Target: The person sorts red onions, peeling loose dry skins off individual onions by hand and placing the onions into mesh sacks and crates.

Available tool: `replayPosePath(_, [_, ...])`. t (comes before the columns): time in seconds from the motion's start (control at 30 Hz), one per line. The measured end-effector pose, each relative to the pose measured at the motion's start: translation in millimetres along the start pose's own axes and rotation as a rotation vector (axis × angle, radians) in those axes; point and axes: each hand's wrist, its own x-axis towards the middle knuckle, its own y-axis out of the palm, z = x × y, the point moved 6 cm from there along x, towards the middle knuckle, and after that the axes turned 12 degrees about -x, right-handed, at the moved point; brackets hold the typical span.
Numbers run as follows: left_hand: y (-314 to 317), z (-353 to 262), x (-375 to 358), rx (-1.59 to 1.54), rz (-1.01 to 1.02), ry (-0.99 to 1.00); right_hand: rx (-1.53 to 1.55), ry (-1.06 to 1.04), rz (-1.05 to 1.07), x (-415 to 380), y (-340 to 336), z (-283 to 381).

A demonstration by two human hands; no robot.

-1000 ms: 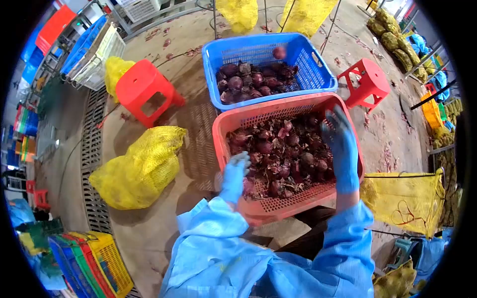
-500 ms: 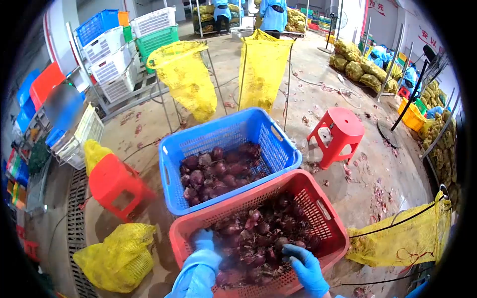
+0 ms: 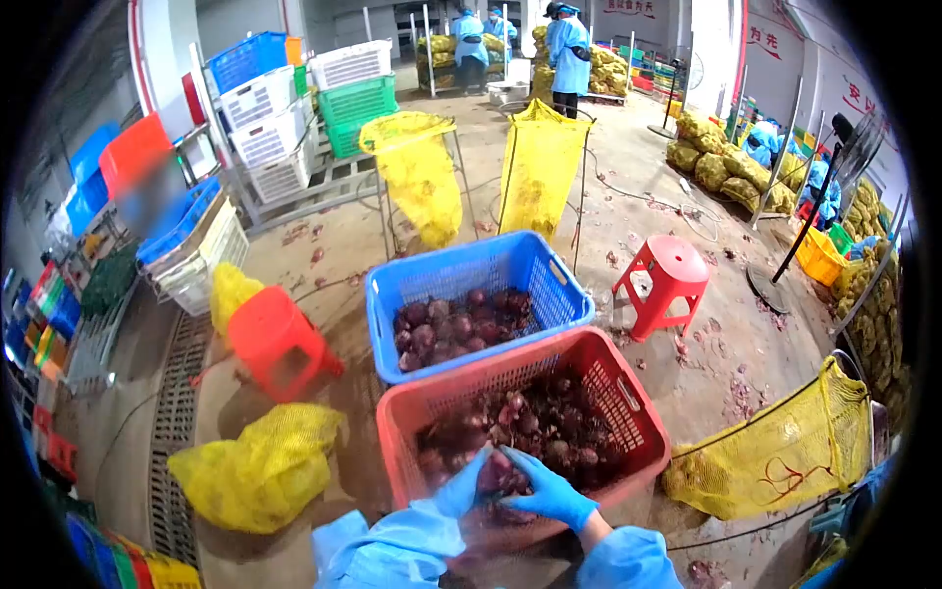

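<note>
My left hand (image 3: 463,483) and my right hand (image 3: 549,493), both in blue gloves, meet above the near edge of a red basket (image 3: 402,432). Between them they hold a red onion (image 3: 497,473), my left fingers on its left side and my right fingers on its right. Beneath and beyond lie many red onions (image 3: 557,452) with dry skins and roots. A blue basket (image 3: 388,294) with more red onions (image 3: 442,332) touches the far side of the red one.
Red stools (image 3: 280,339) (image 3: 677,257) stand left and right. Yellow mesh sacks hang on frames (image 3: 422,177) (image 3: 545,162); others lie left (image 3: 260,471) and right (image 3: 775,456). Crates (image 3: 265,123) are stacked at the back left. People in blue (image 3: 569,54) stand far back.
My hands have come together over the near part of the red basket, and an onion is now between them. The view has shifted, with more of the background visible.
</note>
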Motion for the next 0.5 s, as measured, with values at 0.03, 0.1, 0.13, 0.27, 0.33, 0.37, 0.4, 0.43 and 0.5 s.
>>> replayPosePath(0.03, [11.6, 5.7, -10.0, -0.050, 0.018, 0.041, -0.061, -0.052, -0.033, -3.1, 11.6, 5.5])
replayPosePath(0.1, [-33.6, 16.1, 15.5, 0.142, 0.032, 0.217, -0.090, -0.180, -0.216, -2.3, 15.4, 24.8])
replayPosePath(0.13, [-22.0, 20.4, -0.1, 0.071, 0.100, 0.153, 0.111, -0.098, -0.240, -4.9, 18.2, 25.2])
replayPosePath(0.27, [21.0, 14.1, -70.8, 0.102, -0.028, -0.062, 0.680, 0.055, -0.213, -25.3, 27.6, 44.6])
replayPosePath(0.33, [14.1, 19.1, -76.3, 0.167, -0.112, -0.037, 0.772, 0.049, -0.238, -37.0, 31.5, 50.1])
replayPosePath(0.37, [16.0, 20.6, -78.2, 0.175, -0.104, -0.043, 0.818, 0.030, -0.245, -39.8, 30.3, 52.4])
replayPosePath(0.4, [19.5, 20.6, -84.1, 0.231, -0.143, -0.035, 0.815, 0.029, -0.259, -43.1, 29.8, 53.5])
replayPosePath(0.43, [27.9, 21.3, -94.8, 0.282, -0.182, -0.028, 0.828, 0.023, -0.272, -48.3, 29.9, 54.4])
replayPosePath(0.5, [36.1, 19.6, -108.6, 0.411, -0.210, -0.028, 0.836, 0.014, -0.291, -54.4, 27.0, 56.3])
